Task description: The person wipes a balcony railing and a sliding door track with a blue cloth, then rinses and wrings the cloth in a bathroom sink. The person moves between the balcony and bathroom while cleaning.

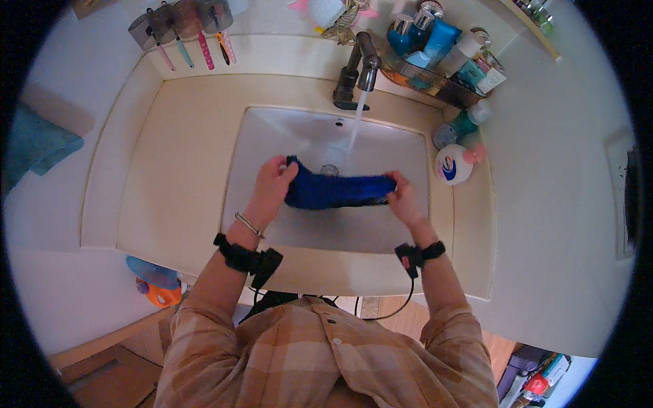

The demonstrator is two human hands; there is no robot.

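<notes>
A dark blue cloth item [336, 192], shaped like a sock, is stretched sideways over the white sink basin [285, 232]. Its left end is pinched in my left hand [271, 184], its right end in my right hand [404, 198]. Water [357, 120] streams from the dark metal faucet [366, 64] into the basin just behind the cloth. Part of the metal drain [329, 169] shows past the cloth's back edge. Both wrists carry black straps with small devices, and a bracelet [249, 225] circles the left one.
Beside the basin's right rim stand a white pump bottle [453, 164] and a green bottle [464, 124]. An organizer [433, 84] full of cosmetics occupies the back right corner. Toothbrushes hang beneath wall-mounted cups [186, 20] at back left. A teal towel [38, 145] hangs at left.
</notes>
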